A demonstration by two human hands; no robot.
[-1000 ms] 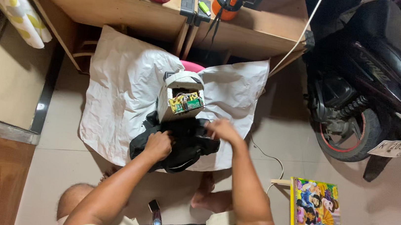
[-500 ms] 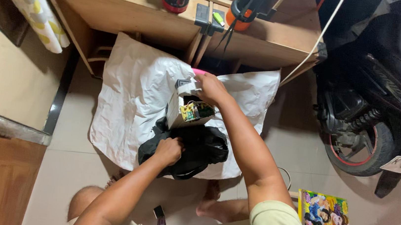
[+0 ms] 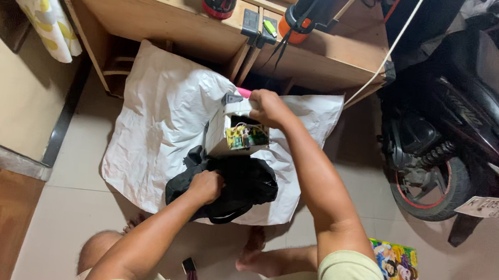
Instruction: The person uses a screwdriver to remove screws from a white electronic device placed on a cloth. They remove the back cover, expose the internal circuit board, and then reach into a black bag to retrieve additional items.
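A black bag (image 3: 235,185) is gripped by the closed left hand (image 3: 204,186) near the front edge of a white sheet (image 3: 159,118) on the floor. A small box (image 3: 243,136), just behind the bag, is held at its top by the closed right hand (image 3: 268,107).

One head-worn camera looks steeply down from close above (no second view) onto the white sheet (image 3: 158,124) on the floor

A black motorcycle (image 3: 472,139) stands beside the wooden workbench (image 3: 152,6) (power tools on top); a colourful picture book (image 3: 399,276) lies on the floor.
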